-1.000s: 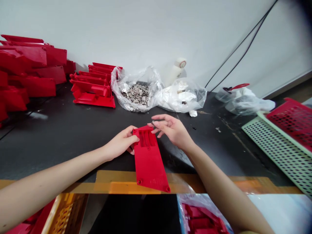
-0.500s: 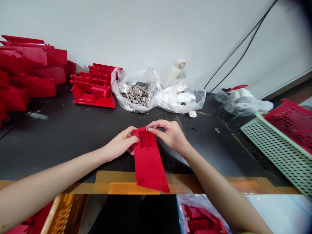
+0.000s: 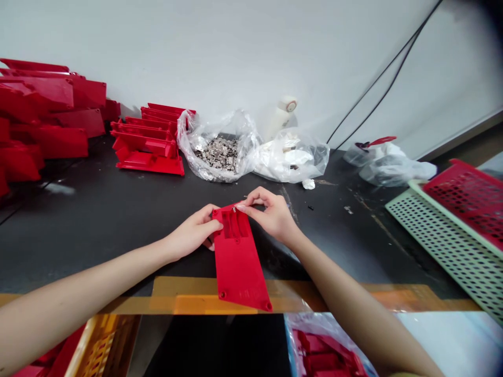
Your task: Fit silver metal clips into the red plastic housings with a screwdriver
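Note:
A flat red plastic panel [image 3: 239, 269] slants across the table's front edge, its recessed compartment at the far end. My left hand [image 3: 198, 230] grips the panel's left side, thumb on top by the recess and fingers curled beneath. At the panel's far end, my right hand [image 3: 271, 212] pinches a small metal clip [image 3: 234, 209] between thumb and fingertips, at the top of the recess. The fingers partly cover the clip, so I cannot tell how it is seated.
Behind stand a clear bag of small metal pieces [image 3: 220, 153], a row of red panels [image 3: 149, 149] and a second bag [image 3: 293, 157] before a white bottle [image 3: 283, 115]. More red panels [image 3: 51, 115] pile up at left; a green basket [image 3: 444, 246] stands at right.
My right hand's knuckles have risen slightly while its fingertips stay at the recess's far end. The left hand keeps its hold on the panel. The whole view has shifted a little.

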Demonstrator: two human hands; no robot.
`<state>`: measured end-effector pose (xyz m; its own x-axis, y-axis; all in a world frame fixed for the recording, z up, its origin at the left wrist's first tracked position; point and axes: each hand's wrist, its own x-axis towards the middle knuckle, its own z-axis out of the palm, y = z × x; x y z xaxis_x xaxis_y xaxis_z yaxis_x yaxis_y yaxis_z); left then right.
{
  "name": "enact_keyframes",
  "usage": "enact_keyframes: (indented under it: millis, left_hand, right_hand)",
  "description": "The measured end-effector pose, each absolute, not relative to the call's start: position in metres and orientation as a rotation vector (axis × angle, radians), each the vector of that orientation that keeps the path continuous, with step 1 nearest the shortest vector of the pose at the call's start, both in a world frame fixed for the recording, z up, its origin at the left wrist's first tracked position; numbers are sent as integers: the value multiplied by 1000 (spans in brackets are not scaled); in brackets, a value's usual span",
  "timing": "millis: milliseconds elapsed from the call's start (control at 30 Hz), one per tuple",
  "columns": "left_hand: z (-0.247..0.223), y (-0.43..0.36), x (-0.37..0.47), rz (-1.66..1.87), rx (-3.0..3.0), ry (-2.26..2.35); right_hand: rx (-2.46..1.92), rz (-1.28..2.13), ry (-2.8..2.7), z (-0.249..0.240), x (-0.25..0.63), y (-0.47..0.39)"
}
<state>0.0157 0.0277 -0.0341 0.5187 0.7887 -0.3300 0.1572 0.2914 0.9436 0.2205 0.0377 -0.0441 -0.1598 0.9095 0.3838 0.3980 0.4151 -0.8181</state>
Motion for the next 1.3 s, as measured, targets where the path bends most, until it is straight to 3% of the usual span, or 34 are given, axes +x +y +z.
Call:
enact_keyframes:
  millis: [700,1300]
  left_hand:
    - [-34,28,15,527,1222,970]
    - [-38,29,15,542,1223,946]
  right_hand:
    - [-1134,366,-2011,-35,217,30]
    - [-1170,414,-2011,-34,217,30]
